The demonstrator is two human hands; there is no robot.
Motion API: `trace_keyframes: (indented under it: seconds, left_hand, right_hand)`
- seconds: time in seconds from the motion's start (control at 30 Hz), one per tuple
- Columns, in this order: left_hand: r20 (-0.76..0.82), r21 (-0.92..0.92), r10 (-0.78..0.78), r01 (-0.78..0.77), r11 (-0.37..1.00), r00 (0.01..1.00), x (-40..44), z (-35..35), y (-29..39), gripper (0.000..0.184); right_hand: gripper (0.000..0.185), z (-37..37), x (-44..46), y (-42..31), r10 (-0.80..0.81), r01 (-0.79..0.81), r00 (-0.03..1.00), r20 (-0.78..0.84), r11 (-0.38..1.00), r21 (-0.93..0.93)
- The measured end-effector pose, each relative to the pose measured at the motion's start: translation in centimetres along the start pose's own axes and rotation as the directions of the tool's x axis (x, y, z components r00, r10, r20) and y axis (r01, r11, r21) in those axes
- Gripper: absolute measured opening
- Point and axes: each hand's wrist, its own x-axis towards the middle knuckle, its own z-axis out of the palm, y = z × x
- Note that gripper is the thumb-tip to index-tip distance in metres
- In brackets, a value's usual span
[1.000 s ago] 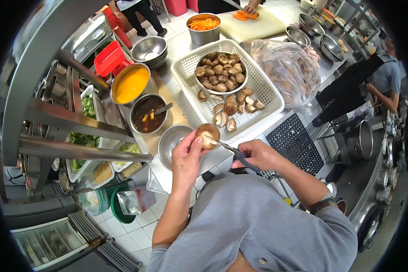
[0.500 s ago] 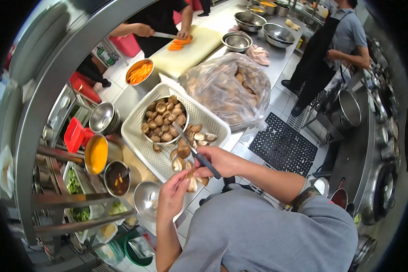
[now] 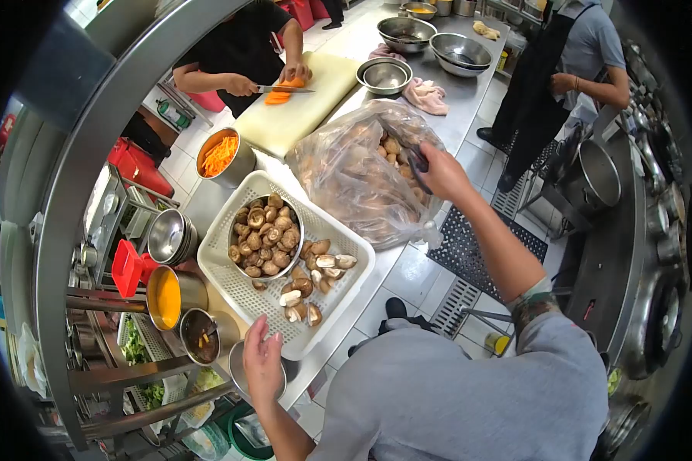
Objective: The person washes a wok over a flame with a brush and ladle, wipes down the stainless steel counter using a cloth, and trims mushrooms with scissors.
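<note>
My right hand (image 3: 444,175) holds the dark-handled scissors (image 3: 417,167) at the opening of a clear plastic bag (image 3: 338,169) full of mushrooms. Nothing is in my left hand (image 3: 262,361), whose fingers are apart above a steel bowl (image 3: 239,370) near the table's edge. Between my hands is a white perforated basket (image 3: 338,288). Inside it stand a steel bowl of whole brown mushrooms (image 3: 265,237) and, beside that, several loose cut mushrooms (image 3: 300,287).
Across the table a person in black (image 3: 234,54) cuts carrot on a pale board (image 3: 315,100). Shredded carrot (image 3: 220,155), yellow liquid (image 3: 164,298) and dark sauce (image 3: 201,338) stand left. Another person (image 3: 573,69) stands right. A metal rail (image 3: 69,200) crosses the left.
My right hand has moved from the basket to the bag with the scissors. My left hand has let go of the mushroom and opened. Cut pieces lie in the basket. The view has shifted.
</note>
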Motion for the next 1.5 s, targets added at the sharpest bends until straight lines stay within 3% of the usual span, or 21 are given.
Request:
trace_keyframes:
  seconds: [0.17,0.27,0.47,0.57,0.7,0.73,0.83,0.87,0.9,0.97,1.03,1.07,1.13,1.17,1.2,1.27,1.33,1.4,1.5]
  left_hand:
    - [0.020,-0.026,0.027,-0.026,0.999,0.999,-0.1,1.5,0.4,0.045]
    - [0.047,-0.023,0.028,-0.027,0.999,0.999,-0.3,1.9,0.6,0.043]
    - [0.048,-0.075,0.000,0.003,0.997,0.999,-0.7,1.6,-0.6,0.041]
    - [0.052,-0.080,-0.022,0.026,0.996,0.998,-1.3,1.1,-0.9,0.041]
    - [0.037,-0.121,-0.030,0.034,0.992,0.999,-1.7,0.7,-1.3,0.039]
    - [0.027,-0.130,-0.013,0.016,0.991,1.000,-1.8,0.7,-1.5,0.038]
    - [0.056,-0.107,-0.003,0.009,0.994,0.998,-1.8,0.6,-1.5,0.036]
    - [0.058,-0.109,0.006,0.000,0.994,0.998,-1.7,0.5,-1.5,0.036]
    - [0.058,-0.111,0.013,-0.006,0.994,0.998,-1.7,0.4,-1.5,0.035]
    - [0.063,-0.112,0.006,0.001,0.994,0.998,-1.6,0.3,-1.5,0.035]
    - [0.072,-0.106,-0.018,0.026,0.994,0.997,-1.5,0.4,-1.1,0.034]
    - [0.097,-0.004,0.099,-0.099,0.995,0.990,-0.9,0.7,0.0,0.034]
    - [0.173,0.179,0.321,-0.350,0.919,0.931,1.3,2.3,3.6,0.034]
    - [0.242,0.165,0.414,-0.458,0.873,0.877,2.4,3.5,6.9,0.034]
    - [0.306,0.144,0.502,-0.561,0.815,0.809,3.7,5.2,10.3,0.034]
    - [0.384,0.087,0.681,-0.759,0.645,0.623,6.8,9.2,14.9,0.036]
    - [0.407,0.038,0.759,-0.840,0.542,0.508,9.8,14.3,17.6,0.046]
    - [0.342,-0.036,0.793,-0.836,0.548,0.505,13.0,20.3,17.7,0.056]
    - [0.386,0.161,0.677,-0.769,0.619,0.626,17.6,25.8,16.5,0.061]
  right_hand:
    - [0.026,0.3,0.3,2.6,-0.060,0.099,0.966,0.252,0.985,-0.144]
    - [0.027,0.6,0.3,3.1,-0.145,0.182,0.935,0.324,0.980,-0.087]
    - [0.026,1.5,0.4,2.6,-0.165,0.189,0.951,0.263,0.980,-0.066]
    - [0.024,0.4,1.4,3.2,-0.146,0.136,0.978,0.148,0.988,0.073]
    - [0.027,-0.6,2.1,1.5,0.107,-0.097,0.988,-0.112,0.991,0.091]
    - [0.030,0.9,2.6,2.6,-0.006,0.010,0.985,-0.171,1.000,0.022]
    - [0.032,3.3,2.9,2.7,-0.192,0.192,0.981,-0.028,0.981,-0.004]
    - [0.030,3.1,3.0,2.2,-0.111,0.111,0.994,0.023,0.993,-0.033]
    - [0.029,3.0,3.1,1.7,0.016,-0.023,0.999,0.046,0.989,0.146]
    - [0.028,2.5,3.1,0.7,0.245,-0.291,0.956,0.158,0.834,0.468]
    - [0.023,3.9,4.1,2.8,0.234,-0.265,0.964,0.124,0.850,0.455]
    - [0.021,4.4,4.3,3.5,0.229,-0.252,0.968,0.105,0.857,0.449]
    - [0.021,4.8,4.2,4.5,0.067,-0.080,0.995,0.076,0.978,0.192]
    - [0.021,5.0,3.9,4.7,-0.019,0.014,0.996,0.084,0.998,0.057]
    - [0.026,5.2,3.8,4.7,0.021,-0.021,0.992,0.121,1.000,-0.002]
    - [0.026,4.9,3.4,4.0,0.064,-0.071,0.995,0.076,0.992,0.104]
    - [0.027,4.5,2.9,3.3,0.090,-0.085,0.996,-0.016,0.976,0.200]
    - [0.028,4.5,2.3,2.9,0.106,-0.059,0.983,-0.153,0.957,0.283]
    - [0.028,5.1,2.6,3.3,0.336,-0.219,0.884,-0.325,0.912,0.347]
